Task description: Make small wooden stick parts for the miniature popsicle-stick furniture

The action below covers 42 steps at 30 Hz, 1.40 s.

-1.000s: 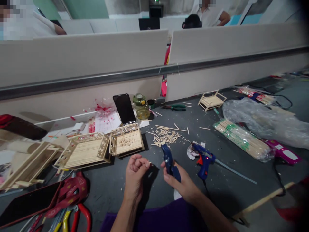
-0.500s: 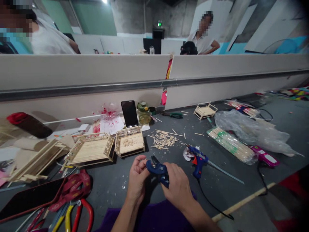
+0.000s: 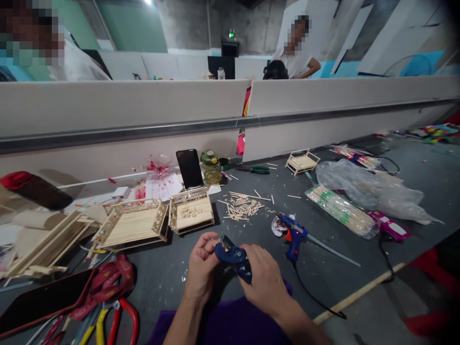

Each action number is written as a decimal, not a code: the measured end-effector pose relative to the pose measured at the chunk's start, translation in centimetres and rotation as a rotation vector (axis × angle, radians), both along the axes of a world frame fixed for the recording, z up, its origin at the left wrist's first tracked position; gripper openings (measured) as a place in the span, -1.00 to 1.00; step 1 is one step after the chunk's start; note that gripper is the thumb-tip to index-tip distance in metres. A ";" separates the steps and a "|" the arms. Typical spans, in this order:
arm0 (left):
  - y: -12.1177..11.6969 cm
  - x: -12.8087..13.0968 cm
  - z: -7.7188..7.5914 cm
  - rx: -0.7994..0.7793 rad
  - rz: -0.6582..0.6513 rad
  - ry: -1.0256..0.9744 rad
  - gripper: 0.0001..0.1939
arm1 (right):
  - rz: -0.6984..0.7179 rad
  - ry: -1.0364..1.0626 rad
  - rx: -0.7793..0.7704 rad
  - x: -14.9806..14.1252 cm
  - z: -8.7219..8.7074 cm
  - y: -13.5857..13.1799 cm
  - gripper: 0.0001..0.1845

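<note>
My right hand is wrapped round a dark blue hand cutter, its jaws pointing toward my left. Close against those jaws, my left hand has thumb and fingers pinched together; whatever lies between them is too small to make out. Beyond my hands is a scatter of short cut wooden sticks. To its left stands a small stick-built bed frame with little wooden pieces lying on it. A larger stick-built bed is beside that one.
A blue glue gun with a trailing cord lies to the right. Past it are bagged sticks and a magenta tool. Pliers and a red-edged phone occupy the left front. A phone leans upright behind.
The view has shifted slightly, so the table's things appear a little further left. Both hands keep nearly the same pose around the cutter. The person at far left has leaned across.
</note>
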<state>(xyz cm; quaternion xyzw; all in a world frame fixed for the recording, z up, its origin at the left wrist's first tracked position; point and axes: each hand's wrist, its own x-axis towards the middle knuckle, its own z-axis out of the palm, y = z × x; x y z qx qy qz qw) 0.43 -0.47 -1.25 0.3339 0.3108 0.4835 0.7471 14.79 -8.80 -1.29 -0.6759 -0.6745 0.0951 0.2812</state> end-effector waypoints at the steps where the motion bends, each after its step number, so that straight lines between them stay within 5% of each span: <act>1: 0.0 0.0 -0.1 0.000 -0.001 -0.003 -0.51 | 0.000 -0.006 0.001 0.0 0.0 0.0 -0.60; 16: 0.0 -0.4 0.1 0.041 -0.006 0.113 -0.57 | 0.012 0.019 -0.052 0.1 0.0 0.1 -0.62; 26: 0.1 -0.9 0.2 0.065 -0.048 0.131 -0.61 | 0.046 0.060 -0.088 0.2 -0.3 -0.2 -0.85; 36: 0.6 -0.3 -0.6 0.044 -0.079 0.133 -0.63 | 0.034 0.142 -0.153 0.3 -2.6 0.3 -0.86; 42: 1.0 -0.4 -0.8 0.076 -0.021 0.164 -0.65 | 0.119 0.583 -0.234 1.2 -0.3 0.7 -0.76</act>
